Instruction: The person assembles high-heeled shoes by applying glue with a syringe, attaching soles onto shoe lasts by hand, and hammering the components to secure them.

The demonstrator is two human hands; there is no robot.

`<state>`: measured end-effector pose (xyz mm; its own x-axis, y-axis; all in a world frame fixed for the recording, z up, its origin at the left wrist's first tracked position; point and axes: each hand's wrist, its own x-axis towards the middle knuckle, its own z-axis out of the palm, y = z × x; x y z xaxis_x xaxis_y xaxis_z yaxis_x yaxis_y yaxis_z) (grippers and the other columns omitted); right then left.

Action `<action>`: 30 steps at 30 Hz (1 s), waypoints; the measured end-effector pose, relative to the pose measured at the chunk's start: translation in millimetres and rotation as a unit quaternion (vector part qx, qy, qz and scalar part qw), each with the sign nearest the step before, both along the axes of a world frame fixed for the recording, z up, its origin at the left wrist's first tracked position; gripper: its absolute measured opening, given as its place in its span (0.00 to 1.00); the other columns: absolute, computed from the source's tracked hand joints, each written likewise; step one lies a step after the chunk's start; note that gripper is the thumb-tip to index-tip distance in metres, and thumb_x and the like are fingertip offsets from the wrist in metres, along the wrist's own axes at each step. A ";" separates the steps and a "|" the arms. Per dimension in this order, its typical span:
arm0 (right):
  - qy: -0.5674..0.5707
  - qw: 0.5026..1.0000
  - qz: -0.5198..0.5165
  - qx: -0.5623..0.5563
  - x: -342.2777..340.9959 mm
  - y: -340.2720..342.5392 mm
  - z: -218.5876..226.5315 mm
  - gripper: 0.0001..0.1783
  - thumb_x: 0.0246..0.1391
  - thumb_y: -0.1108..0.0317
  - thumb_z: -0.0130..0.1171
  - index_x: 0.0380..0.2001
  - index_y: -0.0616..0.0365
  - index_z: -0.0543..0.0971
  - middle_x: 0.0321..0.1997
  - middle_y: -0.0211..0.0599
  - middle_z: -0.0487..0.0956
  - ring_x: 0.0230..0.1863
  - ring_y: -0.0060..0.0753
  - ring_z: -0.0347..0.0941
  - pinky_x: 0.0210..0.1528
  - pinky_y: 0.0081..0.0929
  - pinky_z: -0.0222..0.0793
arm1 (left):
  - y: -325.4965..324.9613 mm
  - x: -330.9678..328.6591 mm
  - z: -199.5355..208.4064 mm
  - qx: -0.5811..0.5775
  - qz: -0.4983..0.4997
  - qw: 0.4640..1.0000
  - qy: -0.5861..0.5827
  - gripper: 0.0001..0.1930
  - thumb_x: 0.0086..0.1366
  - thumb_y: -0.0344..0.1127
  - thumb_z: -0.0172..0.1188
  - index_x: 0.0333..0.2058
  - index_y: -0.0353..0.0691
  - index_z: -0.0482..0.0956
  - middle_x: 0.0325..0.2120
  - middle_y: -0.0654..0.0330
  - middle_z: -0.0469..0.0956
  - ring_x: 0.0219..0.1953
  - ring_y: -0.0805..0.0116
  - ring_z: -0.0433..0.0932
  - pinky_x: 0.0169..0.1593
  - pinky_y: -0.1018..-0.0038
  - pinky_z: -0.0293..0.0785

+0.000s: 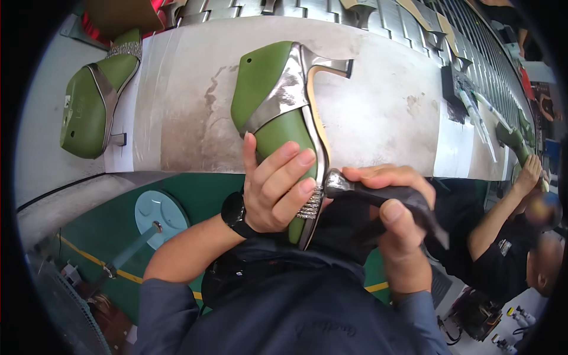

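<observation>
One shoe point(291, 83), long axis toe-to-body; left fingers point(278, 171) curled over it, right fingers point(384, 176) gripping hammer point(393, 194), head point(338, 184) at sole point(320, 125).

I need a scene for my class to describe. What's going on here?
The person's left hand holds a silvery heeled shoe on a green last, near its sparkly band. The right hand grips a dark tool, its rounded metal head beside the sole's edge. Another such shoe lies at the worktable's left end. Far right, a co-worker's hand is on a green object.
</observation>
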<state>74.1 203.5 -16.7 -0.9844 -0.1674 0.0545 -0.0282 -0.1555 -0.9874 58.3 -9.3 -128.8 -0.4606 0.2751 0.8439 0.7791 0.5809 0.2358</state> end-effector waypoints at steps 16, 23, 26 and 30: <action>0.242 0.901 0.202 0.297 -13.0 -16.1 51.9 0.20 0.48 0.65 0.76 0.39 0.72 0.84 0.41 0.58 0.87 0.42 0.56 0.88 0.49 0.42 0.87 | 6.8 4.1 -0.7 0.092 0.001 0.995 -0.046 0.16 0.73 0.33 0.60 0.57 0.45 0.70 0.59 0.55 0.79 0.63 0.55 0.77 0.77 0.33 0.49; 0.186 0.920 0.189 0.288 40.0 -23.2 30.9 0.18 0.43 0.70 0.78 0.38 0.66 0.86 0.42 0.49 0.88 0.45 0.51 0.88 0.48 0.36 0.87 | -0.6 2.4 5.1 0.029 -0.022 0.998 -0.048 0.36 0.64 0.43 0.74 0.63 0.38 0.63 0.60 0.46 0.73 0.65 0.42 0.73 0.75 0.30 0.51; 0.129 0.940 0.201 0.242 39.5 -11.4 26.6 0.19 0.46 0.69 0.78 0.40 0.67 0.85 0.43 0.51 0.88 0.47 0.54 0.87 0.51 0.39 0.86 | -3.6 3.9 2.8 0.014 -0.023 0.999 -0.047 0.37 0.64 0.44 0.74 0.63 0.38 0.63 0.61 0.45 0.72 0.65 0.41 0.72 0.74 0.28 0.51; 0.060 0.994 0.056 0.079 29.7 7.2 34.0 0.21 0.56 0.69 0.72 0.49 0.72 0.82 0.52 0.64 0.85 0.57 0.57 0.84 0.62 0.46 0.79 | 10.5 4.1 -5.6 0.099 0.015 0.995 -0.023 0.19 0.71 0.36 0.65 0.56 0.45 0.70 0.57 0.54 0.79 0.61 0.52 0.78 0.76 0.31 0.50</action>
